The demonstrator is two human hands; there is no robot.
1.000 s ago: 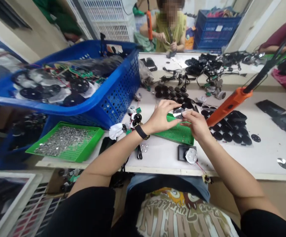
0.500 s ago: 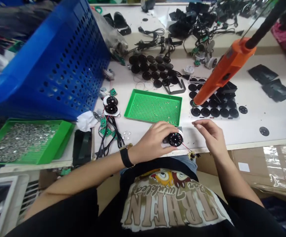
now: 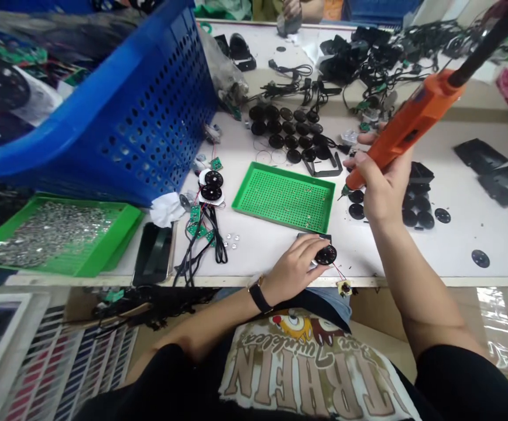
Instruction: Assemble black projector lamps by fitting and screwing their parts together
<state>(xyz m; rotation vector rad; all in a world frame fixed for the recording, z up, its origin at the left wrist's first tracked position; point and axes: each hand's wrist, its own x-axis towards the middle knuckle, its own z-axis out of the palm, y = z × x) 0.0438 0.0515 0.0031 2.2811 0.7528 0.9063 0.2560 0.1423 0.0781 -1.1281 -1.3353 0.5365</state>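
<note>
My left hand [image 3: 295, 263] is closed round a small assembly with a round black disc [image 3: 325, 255] on top, close to the table's front edge. Thin red wires run from it to a small circuit board [image 3: 345, 287] hanging at the edge. My right hand [image 3: 385, 184] grips an orange electric screwdriver [image 3: 405, 131], whose tip points down and left beside the green perforated tray [image 3: 254, 210]. A few tiny screws lie in that tray. Behind my right hand sits a partly hidden group of black discs [image 3: 416, 204].
On the left stand a big blue basket [image 3: 148, 134] and a green tray of small metal parts [image 3: 105, 257]. A phone [image 3: 153, 251], black cables [image 3: 212, 234] and wired disc units [image 3: 212, 186] lie nearby. Farther back are more black discs [image 3: 287, 128]; a person's hand [image 3: 292, 10] shows beyond.
My right hand has moved up from near the table edge and taken hold of the hanging electric screwdriver. My left hand still holds the disc assembly. The camera view has shifted.
</note>
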